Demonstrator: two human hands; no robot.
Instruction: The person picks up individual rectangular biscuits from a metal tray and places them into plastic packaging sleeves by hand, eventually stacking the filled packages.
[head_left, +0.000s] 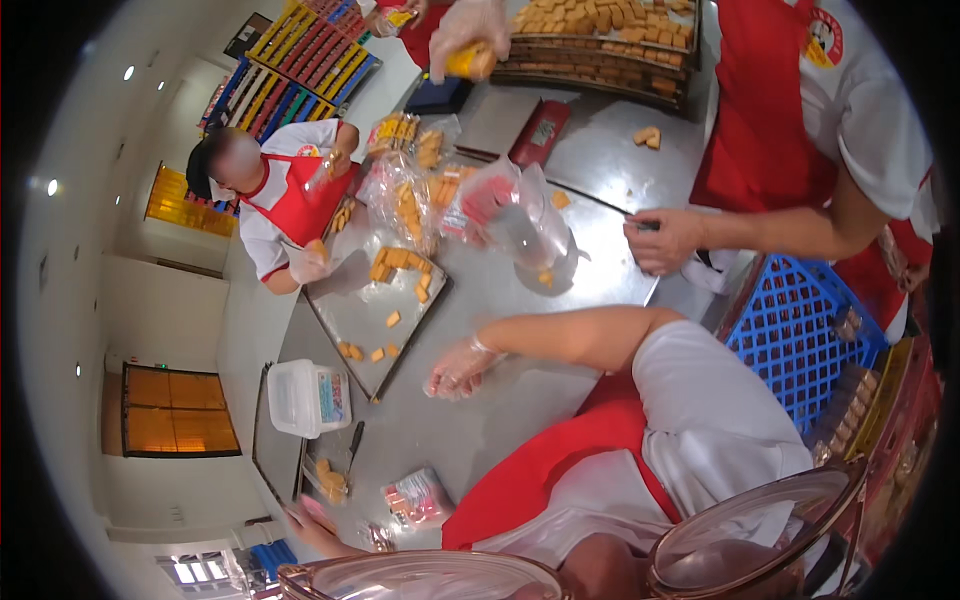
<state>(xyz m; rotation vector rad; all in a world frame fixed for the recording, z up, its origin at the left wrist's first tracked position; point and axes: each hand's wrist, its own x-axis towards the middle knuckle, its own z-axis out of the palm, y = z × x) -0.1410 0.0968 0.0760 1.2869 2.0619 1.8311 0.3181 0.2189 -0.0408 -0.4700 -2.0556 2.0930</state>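
My right hand, in a clear plastic glove, hangs over the metal table with fingers loosely curled. Nothing shows in it, but blur hides its grip. Just beyond lies a metal tray with small rectangular biscuits. At the lower left my left hand grips a flat pink item, blurred. Near it are round-edged biscuits, a dark-handled knife and a printed plastic packet. A translucent plastic tub stands upright beyond them.
Clear bags of biscuits and a red scale occupy the table's middle. Stacked biscuit trays stand at the far side. Co-workers in red aprons work around. A blue crate is at my right.
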